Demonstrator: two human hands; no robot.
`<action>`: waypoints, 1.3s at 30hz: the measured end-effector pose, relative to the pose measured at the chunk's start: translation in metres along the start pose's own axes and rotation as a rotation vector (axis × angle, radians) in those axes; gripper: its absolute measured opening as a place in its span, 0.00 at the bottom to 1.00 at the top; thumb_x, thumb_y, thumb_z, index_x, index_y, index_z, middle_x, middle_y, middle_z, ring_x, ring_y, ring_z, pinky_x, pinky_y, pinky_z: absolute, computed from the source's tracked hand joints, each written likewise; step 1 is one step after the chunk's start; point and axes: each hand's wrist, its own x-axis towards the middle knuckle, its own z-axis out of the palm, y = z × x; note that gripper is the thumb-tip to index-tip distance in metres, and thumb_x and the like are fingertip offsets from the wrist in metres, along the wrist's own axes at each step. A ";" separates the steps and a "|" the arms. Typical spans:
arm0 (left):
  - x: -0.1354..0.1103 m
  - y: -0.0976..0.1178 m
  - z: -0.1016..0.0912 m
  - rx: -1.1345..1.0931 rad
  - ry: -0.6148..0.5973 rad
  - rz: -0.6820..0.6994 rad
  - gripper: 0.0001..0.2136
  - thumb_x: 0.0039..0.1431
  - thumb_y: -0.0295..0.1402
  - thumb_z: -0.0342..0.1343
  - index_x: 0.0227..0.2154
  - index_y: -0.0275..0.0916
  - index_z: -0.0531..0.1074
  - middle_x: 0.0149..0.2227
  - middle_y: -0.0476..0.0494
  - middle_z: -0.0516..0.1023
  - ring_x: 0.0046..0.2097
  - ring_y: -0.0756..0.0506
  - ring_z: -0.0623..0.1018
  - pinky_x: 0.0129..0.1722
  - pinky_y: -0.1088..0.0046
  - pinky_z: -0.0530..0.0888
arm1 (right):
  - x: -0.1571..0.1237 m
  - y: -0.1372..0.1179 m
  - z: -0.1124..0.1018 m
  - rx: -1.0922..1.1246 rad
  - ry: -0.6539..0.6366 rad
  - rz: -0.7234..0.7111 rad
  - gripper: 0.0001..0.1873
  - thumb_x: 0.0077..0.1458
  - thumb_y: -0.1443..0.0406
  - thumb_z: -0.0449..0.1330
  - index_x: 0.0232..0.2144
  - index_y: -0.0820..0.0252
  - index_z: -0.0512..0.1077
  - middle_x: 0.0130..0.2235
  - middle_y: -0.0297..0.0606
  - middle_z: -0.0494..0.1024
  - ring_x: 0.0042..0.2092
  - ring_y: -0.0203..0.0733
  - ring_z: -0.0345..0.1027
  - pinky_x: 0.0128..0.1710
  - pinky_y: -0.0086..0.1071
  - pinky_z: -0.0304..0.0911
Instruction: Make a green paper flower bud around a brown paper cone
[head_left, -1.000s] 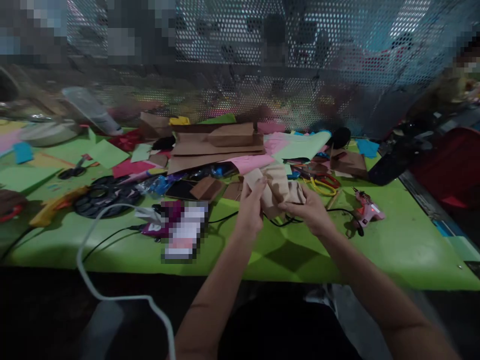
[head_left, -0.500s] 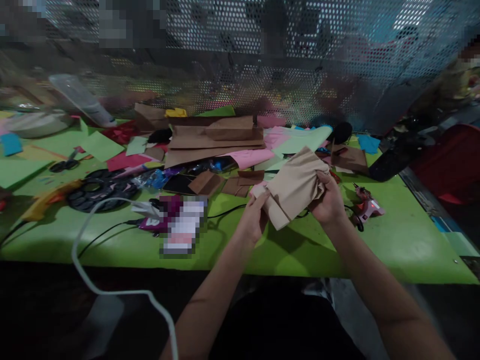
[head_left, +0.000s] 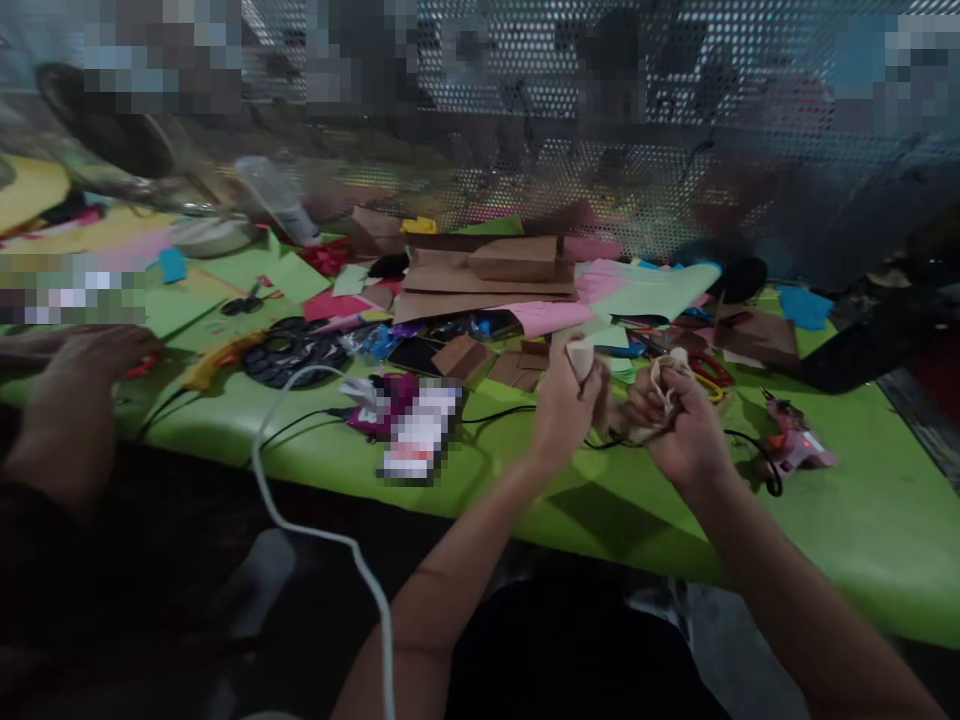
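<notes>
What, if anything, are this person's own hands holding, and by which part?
A beige, paper-like piece: the left hand grips one end, the right hand clenches the crumpled other end.

Beige piece [head_left: 670, 378] mostly hidden in hands [head_left: 686, 415]; phone screen [head_left: 420, 432] blurred.

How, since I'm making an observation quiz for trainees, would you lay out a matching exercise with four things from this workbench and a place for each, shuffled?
Things:
1. crumpled beige material
2. yellow glue gun
3. pink glue gun
4. clear bottle

Places:
A. leaning near the back, toward the perforated panel
B. on the right side of the green tabletop
C. gripped in the right hand of the camera wearer
D. beside the black round tray

Pairs: 1-C, 2-D, 3-B, 4-A
</notes>
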 end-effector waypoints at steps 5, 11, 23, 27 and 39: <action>0.063 -0.022 -0.035 0.168 0.317 -0.007 0.19 0.61 0.31 0.56 0.54 0.42 0.63 0.52 0.37 0.76 0.54 0.39 0.76 0.59 0.61 0.67 | -0.014 -0.018 -0.008 -0.083 0.008 -0.203 0.13 0.48 0.61 0.69 0.26 0.55 0.67 0.21 0.25 0.58 0.20 0.29 0.46 0.20 0.26 0.53; 0.123 -0.057 -0.047 0.164 0.498 -0.124 0.27 0.63 0.32 0.53 0.63 0.34 0.55 0.67 0.24 0.61 0.68 0.38 0.65 0.67 0.61 0.61 | 0.002 0.001 -0.026 -0.095 0.198 -0.135 0.14 0.43 0.60 0.73 0.32 0.54 0.73 0.28 0.27 0.73 0.26 0.33 0.67 0.25 0.29 0.69; 0.101 -0.070 -0.059 0.373 0.474 -0.054 0.27 0.61 0.29 0.54 0.63 0.38 0.63 0.73 0.31 0.53 0.75 0.38 0.48 0.73 0.56 0.48 | 0.053 0.007 0.003 -0.262 0.128 -0.090 0.20 0.39 0.63 0.75 0.36 0.51 0.75 0.39 0.30 0.81 0.41 0.38 0.76 0.38 0.29 0.74; 0.093 -0.063 -0.062 0.294 0.542 0.034 0.21 0.64 0.29 0.50 0.59 0.40 0.67 0.67 0.36 0.64 0.72 0.42 0.58 0.71 0.60 0.54 | 0.100 0.032 0.043 -0.384 -0.036 -0.117 0.12 0.45 0.64 0.70 0.32 0.52 0.71 0.33 0.30 0.76 0.36 0.39 0.72 0.40 0.33 0.71; 0.088 -0.072 -0.060 0.167 0.484 -0.051 0.18 0.65 0.31 0.48 0.56 0.39 0.71 0.64 0.32 0.68 0.69 0.40 0.63 0.69 0.60 0.57 | 0.224 0.102 0.118 -0.789 -0.120 -0.082 0.12 0.47 0.62 0.68 0.31 0.57 0.68 0.36 0.34 0.78 0.46 0.45 0.68 0.53 0.38 0.62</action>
